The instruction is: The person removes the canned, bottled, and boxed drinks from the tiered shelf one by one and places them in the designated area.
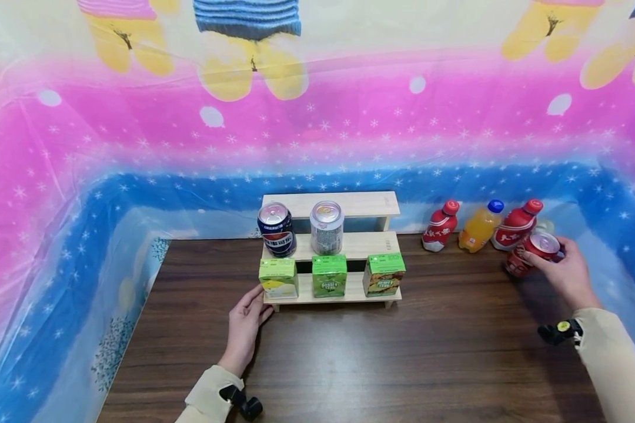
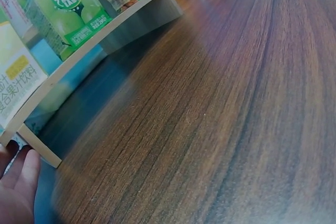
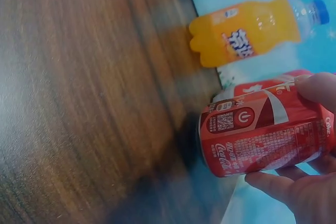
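At the right, my right hand [image 1: 567, 273] grips a red Coca-Cola can [image 3: 262, 135], thumb on one side and fingers on the other. The can tilts over the table, in front of a red-capped bottle [image 1: 517, 226]. My left hand [image 1: 245, 329] is at the left front corner of a three-step wooden shelf [image 1: 357, 291], its fingertips [image 2: 29, 163] right by the shelf's leg. Nearest to it stands a yellow-green juice box [image 1: 278, 279]. A green juice box [image 1: 329, 276] and a brown-and-green juice box [image 1: 384, 275] share that lowest step.
On the middle step stand a dark blue Pepsi can [image 1: 277, 230] and a silver can [image 1: 327, 228]. Right of the shelf are another red bottle [image 1: 440, 226] and an orange soda bottle [image 1: 480, 228]. A patterned cloth [image 1: 349, 135] walls the brown table [image 1: 402, 364] at the back and sides.
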Action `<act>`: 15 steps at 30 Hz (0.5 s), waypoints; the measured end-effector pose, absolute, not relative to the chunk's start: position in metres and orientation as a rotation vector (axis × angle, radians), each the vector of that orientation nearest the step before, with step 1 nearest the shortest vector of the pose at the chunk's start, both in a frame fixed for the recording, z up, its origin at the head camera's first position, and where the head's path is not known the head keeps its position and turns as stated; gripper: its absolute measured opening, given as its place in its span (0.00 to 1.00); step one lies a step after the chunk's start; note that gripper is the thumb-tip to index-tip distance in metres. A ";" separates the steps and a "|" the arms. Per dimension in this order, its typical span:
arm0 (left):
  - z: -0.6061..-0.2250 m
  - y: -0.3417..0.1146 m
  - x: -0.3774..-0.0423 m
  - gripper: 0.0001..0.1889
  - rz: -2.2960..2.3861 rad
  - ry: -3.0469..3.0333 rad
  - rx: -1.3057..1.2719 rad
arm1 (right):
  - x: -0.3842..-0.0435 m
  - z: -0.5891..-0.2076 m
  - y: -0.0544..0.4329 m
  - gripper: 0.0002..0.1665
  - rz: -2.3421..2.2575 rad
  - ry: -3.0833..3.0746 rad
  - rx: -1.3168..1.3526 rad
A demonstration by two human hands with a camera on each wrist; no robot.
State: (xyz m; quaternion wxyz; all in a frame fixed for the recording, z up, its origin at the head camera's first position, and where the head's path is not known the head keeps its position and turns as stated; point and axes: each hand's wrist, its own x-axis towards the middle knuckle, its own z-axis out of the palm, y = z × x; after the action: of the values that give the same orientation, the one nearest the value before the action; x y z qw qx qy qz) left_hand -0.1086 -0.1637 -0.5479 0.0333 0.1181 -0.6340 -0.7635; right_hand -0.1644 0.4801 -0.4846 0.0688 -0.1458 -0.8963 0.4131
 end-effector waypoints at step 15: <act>-0.549 -0.165 -0.109 0.21 -2.353 -1.976 0.376 | -0.167 -0.498 0.496 0.54 1.283 -2.681 -0.523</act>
State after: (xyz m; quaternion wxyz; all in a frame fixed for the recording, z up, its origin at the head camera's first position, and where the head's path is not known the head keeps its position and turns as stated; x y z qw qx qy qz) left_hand -0.1092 -0.1655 -0.5488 0.0228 0.1215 -0.6381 -0.7600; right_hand -0.1667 0.4960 -0.4977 0.0615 -0.1731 -0.8867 0.4243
